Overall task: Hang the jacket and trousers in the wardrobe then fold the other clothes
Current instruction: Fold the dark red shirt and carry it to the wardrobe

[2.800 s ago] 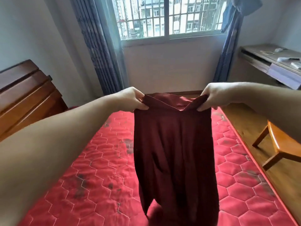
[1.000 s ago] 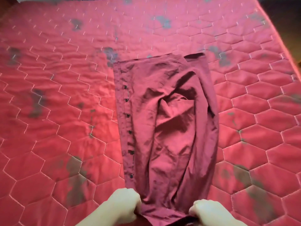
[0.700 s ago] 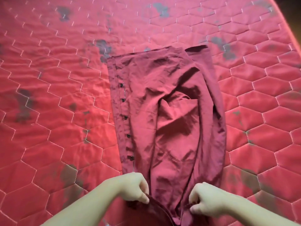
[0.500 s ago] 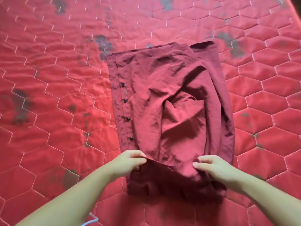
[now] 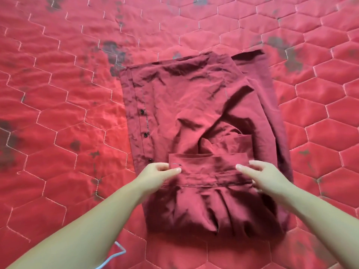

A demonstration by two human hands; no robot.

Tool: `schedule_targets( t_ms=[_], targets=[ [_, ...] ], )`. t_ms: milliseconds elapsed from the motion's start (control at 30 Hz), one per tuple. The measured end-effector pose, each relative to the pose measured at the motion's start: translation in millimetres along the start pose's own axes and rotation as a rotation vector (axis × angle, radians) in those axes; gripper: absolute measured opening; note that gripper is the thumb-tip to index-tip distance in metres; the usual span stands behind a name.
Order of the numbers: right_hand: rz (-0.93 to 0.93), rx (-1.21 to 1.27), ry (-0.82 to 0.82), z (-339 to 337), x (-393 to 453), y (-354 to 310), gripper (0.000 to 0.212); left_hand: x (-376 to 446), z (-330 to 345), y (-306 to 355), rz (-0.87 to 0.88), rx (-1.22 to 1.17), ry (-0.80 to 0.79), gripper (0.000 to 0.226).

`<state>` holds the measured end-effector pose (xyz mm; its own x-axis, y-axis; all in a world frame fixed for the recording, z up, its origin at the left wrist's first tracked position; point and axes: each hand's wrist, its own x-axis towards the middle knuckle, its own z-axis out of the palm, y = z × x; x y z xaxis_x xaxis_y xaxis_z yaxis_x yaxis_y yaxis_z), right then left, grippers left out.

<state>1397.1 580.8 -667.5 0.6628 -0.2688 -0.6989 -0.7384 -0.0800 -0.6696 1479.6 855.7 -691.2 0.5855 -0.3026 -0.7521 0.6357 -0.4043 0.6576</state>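
A dark red button-up shirt (image 5: 194,105) lies flat on the red quilted mattress (image 5: 68,113), its button strip running down the left side. Its near part is folded over onto the middle, with the collar band lying across. My left hand (image 5: 161,171) pinches the left end of that collar band between thumb and fingers. My right hand (image 5: 262,175) holds the band's right end, thumb on top of the cloth. No jacket, trousers or wardrobe are in view.
The mattress fills the whole view, with dark stains scattered over its hexagon stitching. A thin light blue cord (image 5: 116,255) lies at the bottom left, beside my left forearm.
The shirt went from hanging in the air to lying on the mattress. Both hands then lifted its near end and carried it away from me, folding it over the middle.
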Motion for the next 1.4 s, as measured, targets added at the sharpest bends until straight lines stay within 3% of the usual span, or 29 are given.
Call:
schedule_targets(
  t_ms=[67,167,267,400,467,600,733,867,933,967,1033,1133,1200,1267,1400],
  targets=[
    [0.102,0.04,-0.119,-1.8,3.2,7.9,0.019,1.1,-2.5,-8.0,-0.024,-0.007,-0.012,0.013],
    [0.062,0.084,-0.133,-8.6,15.0,-7.4,0.014,8.1,-9.6,2.0,0.004,-0.147,0.001,0.015],
    [-0.11,0.117,-0.051,-11.3,34.8,-34.7,0.012,21.3,-13.1,23.5,0.075,-0.195,0.082,0.016],
    [-0.288,-0.037,0.093,-10.5,68.3,-51.0,0.013,41.4,-7.5,38.6,0.175,-0.12,0.258,0.017],
    [-0.289,-0.166,0.138,-10.4,81.0,-46.6,0.015,47.2,-2.3,37.1,0.184,0.002,0.26,0.012],
    [-0.376,-0.278,0.191,-9.0,99.1,-51.6,0.023,53.2,-6.0,48.4,0.157,-0.021,0.156,0.012],
    [-0.486,-0.3,0.193,-4.2,115.4,-86.1,0.028,66.7,-30.3,71.8,0.173,-0.002,0.246,0.017],
    [-0.461,-0.539,0.228,9.5,128.9,-106.7,0.019,76.7,-50.5,70.6,0.197,0.307,0.555,0.028],
    [-0.489,-0.738,0.3,16.9,120.7,-100.4,0.044,63.2,-46.5,57.8,0.321,0.639,0.683,0.039],
    [-0.59,-0.831,0.338,20.7,111.6,-92.7,0.053,54.0,-41.0,48.8,0.431,0.782,0.68,0.04],
    [-0.865,-0.984,0.317,30.7,87.1,-71.2,0.058,35.9,-26.7,26.5,0.583,0.879,0.526,0.035],
    [-1.09,-1.182,0.064,45.6,54.0,-27.4,0.055,18.3,-11.2,-16.3,0.58,1.054,0.363,0.044],
    [-1.02,-1.32,-0.049,50.6,47.9,-1.6,0.056,13.4,-14.2,-44.2,0.518,1.234,0.346,0.054],
    [-0.9,-1.404,-0.058,51.6,49.4,11.7,0.058,8.6,-20.8,-59.3,0.459,1.31,0.343,0.058],
    [-0.823,-1.379,-0.02,58.6,39.4,9.8,0.063,-6.8,-17.2,-57.3,0.468,1.164,0.448,0.058]
  ],
)
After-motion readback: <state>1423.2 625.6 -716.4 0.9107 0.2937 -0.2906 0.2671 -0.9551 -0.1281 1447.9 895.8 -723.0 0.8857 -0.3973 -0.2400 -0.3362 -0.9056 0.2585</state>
